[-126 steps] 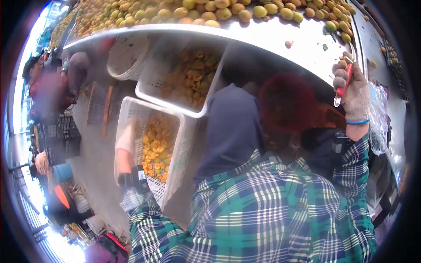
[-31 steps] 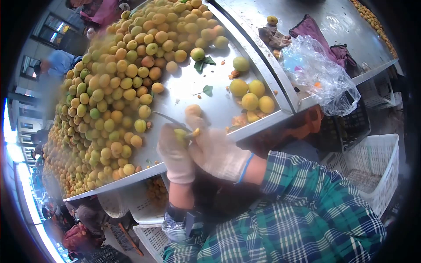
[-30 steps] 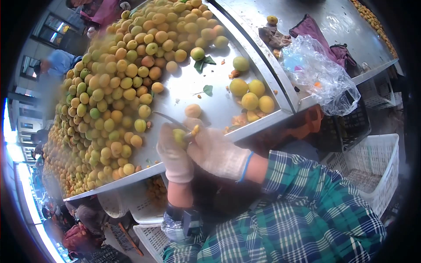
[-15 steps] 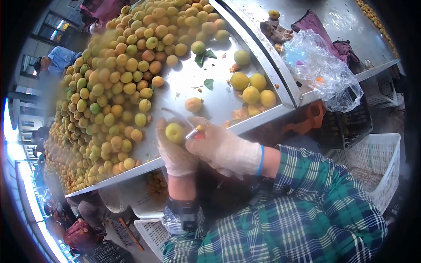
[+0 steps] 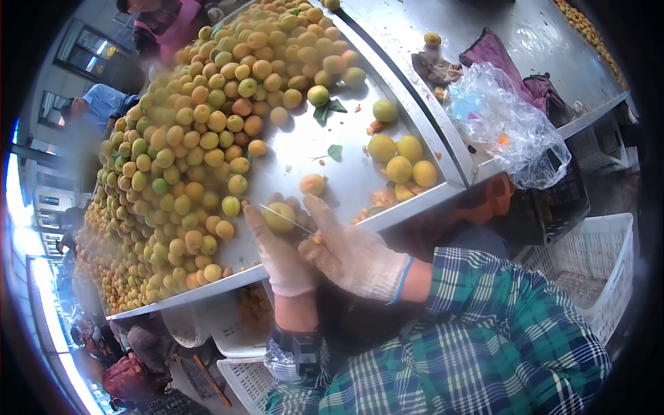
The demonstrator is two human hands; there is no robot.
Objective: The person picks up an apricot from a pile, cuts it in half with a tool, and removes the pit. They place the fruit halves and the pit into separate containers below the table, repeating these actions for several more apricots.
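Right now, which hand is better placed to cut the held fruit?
Probably the right hand: it holds the knife, with the blade already at the fruit. The left hand is busy cradling that fruit.

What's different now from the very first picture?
The left hand came up from the white crate and took hold of a fruit. The right hand moved in from the right, beside it, still holding the bladed tool. The big heap is still on the table.

Fisheye edges fade to black; glare whitens the tabletop (image 5: 287, 155); far left overexposed.
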